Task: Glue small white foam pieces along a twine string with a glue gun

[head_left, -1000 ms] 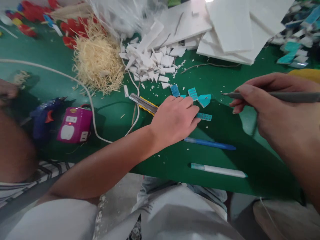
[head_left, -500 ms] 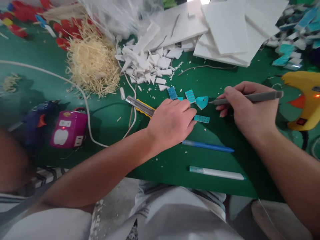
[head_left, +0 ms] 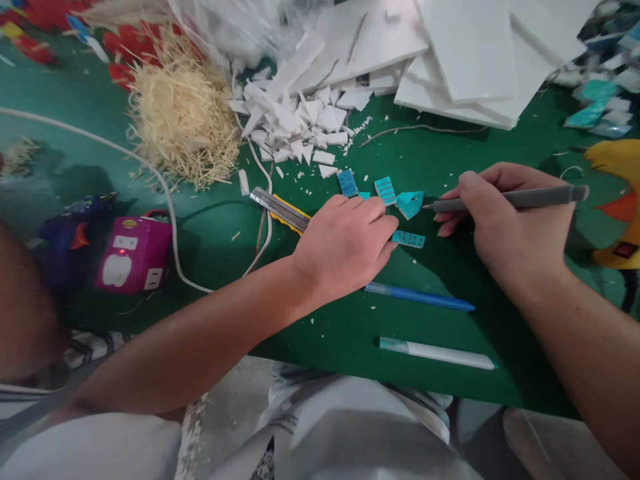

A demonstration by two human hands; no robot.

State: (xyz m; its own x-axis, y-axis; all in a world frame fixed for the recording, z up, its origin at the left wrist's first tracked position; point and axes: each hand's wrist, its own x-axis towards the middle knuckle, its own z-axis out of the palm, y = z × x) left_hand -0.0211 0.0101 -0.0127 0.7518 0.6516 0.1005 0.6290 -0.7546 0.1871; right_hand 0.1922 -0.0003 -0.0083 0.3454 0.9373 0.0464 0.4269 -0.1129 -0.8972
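Running this from far off, so all I've got is the head cam. Right hand [head_left: 517, 223] has a gray pen [head_left: 543, 197] pinched between thumb and fingers, tip right by a teal notched piece [head_left: 409, 205] lying on the green table [head_left: 340, 340]. Can't tell if the tip actually touches it. Left hand [head_left: 345, 237] lies palm down, fingers curled; can't tell whether it's pinching anything underneath. A dotted teal strip [head_left: 411, 239] pokes out past its fingertips, and a yellow utility knife [head_left: 283, 212] sticks out the other side.

My read: I'm at the marking step, drawing details on the small colored bits. Next move calls for a light, steady tip, and something to stop that loose piece from skating.

Just beyond sit a striped teal tile [head_left: 385, 191] and a blue tile [head_left: 347, 183]. Blue pen [head_left: 425, 297] and white pen [head_left: 440, 354] lie nearer me, white scraps [head_left: 300, 127] farther out, yellow glue gun [head_left: 617, 200] off right.
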